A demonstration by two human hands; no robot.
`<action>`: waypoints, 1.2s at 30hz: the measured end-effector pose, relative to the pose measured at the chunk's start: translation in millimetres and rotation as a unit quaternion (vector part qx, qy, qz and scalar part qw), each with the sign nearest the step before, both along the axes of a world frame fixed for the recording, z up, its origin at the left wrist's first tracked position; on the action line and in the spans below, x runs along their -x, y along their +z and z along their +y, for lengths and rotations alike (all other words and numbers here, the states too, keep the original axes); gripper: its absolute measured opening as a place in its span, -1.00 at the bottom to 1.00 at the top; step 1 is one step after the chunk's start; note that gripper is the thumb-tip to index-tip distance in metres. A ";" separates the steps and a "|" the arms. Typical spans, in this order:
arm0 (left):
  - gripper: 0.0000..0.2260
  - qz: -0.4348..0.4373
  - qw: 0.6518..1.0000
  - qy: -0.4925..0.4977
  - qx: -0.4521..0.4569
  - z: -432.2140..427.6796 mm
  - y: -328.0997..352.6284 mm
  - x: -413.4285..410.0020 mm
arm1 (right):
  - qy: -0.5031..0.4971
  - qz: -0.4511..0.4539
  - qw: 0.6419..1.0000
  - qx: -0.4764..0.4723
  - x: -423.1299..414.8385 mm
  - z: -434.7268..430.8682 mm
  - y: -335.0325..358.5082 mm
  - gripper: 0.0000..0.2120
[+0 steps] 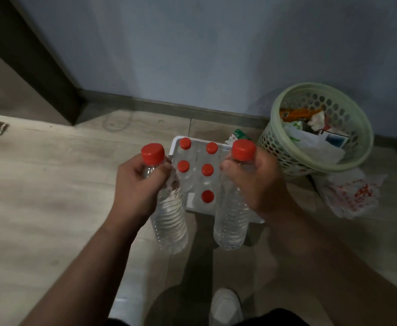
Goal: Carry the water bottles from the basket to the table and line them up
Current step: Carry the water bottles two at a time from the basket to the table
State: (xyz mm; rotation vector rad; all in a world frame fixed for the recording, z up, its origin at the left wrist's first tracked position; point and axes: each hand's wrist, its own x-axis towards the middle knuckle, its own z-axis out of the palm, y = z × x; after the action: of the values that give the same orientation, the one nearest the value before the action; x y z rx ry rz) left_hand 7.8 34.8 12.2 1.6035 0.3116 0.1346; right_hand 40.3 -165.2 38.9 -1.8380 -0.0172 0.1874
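Clear plastic water bottle with a red screw cap (171, 222) in the left hand (138, 187), and a second clear bottle (230, 224) in the right hand (258, 184): one apiece, both off the ground! Each hand is closed firmly round its bottle just under the cap, fingers curled about the neck and shoulder.

Both bottles hang close to upright, caps up toward the camera and bases down toward the wood-look floor (51, 196). Their long axes run near vertical, and the bases lean slightly in toward each other.

Right between and beneath the hands sits the white plastic basket (174, 147) on the floor. Five more red-capped bottles (207, 170) stand upright inside it, caps pointing straight up. It lies about equally near either hand.

Now the relation that matters: the table is nowhere in view. By my reading these two are picked and the carry comes next, which means turning away from the wall, since only the basket and a pale green perforated waste bin (319, 87) lie ahead. Held by the necks and cap-up, they look ready to be set down on their bases.
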 end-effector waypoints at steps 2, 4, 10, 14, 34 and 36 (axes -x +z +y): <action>-0.75 0.013 1.000 0.009 0.006 3.5 35.3 9.5 | 0.007 0.009 1.000 0.004 4.4 2.9 35.9 -0.75; -0.76 0.024 1.000 0.010 0.000 7.1 75.0 19.3 | 0.022 0.024 0.999 0.012 9.5 7.6 78.7 -0.74; -0.73 0.058 0.998 0.010 -0.004 25.5 219.2 49.5 | 0.048 0.032 0.997 0.049 28.5 20.5 227.5 -0.93; -0.69 0.075 0.997 0.028 0.017 45.0 320.6 78.3 | 0.059 0.024 0.997 0.040 46.1 41.0 336.8 -0.93; -0.73 -0.077 0.985 0.133 -0.076 151.8 635.5 236.3 | 0.159 -0.104 0.982 0.015 168.3 143.1 644.8 -0.71; -0.71 -0.076 0.982 0.155 -0.072 156.9 641.9 247.3 | 0.175 -0.109 0.979 0.003 170.1 152.8 653.3 -0.74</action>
State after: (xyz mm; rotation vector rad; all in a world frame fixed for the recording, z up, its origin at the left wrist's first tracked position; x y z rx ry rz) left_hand -239.5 191.7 654.1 1.6668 0.4394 0.5274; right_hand -129.8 -12.5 692.2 -1.8435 -0.4948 0.2300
